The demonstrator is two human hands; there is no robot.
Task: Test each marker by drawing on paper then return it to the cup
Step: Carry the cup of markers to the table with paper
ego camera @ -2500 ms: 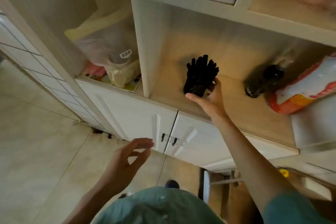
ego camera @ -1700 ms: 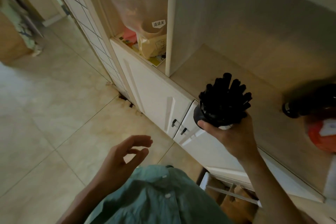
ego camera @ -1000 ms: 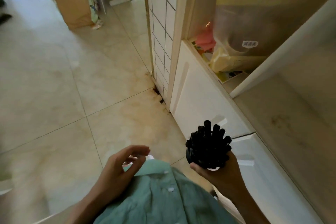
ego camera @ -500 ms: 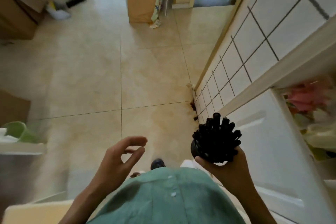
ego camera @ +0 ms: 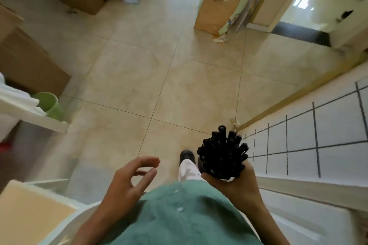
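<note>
The right hand [ego camera: 238, 184] grips a cup [ego camera: 201, 165] packed with black markers [ego camera: 223, 153], held upright at waist height above the tiled floor [ego camera: 179, 77], beside a gridded white wall [ego camera: 328, 125]. The left hand [ego camera: 129, 183] hangs released, fingers loosely curled, holding nothing.

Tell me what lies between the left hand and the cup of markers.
Head view: between the left hand and the cup of markers show a white trouser leg, dark shoe and floor tile.
</note>
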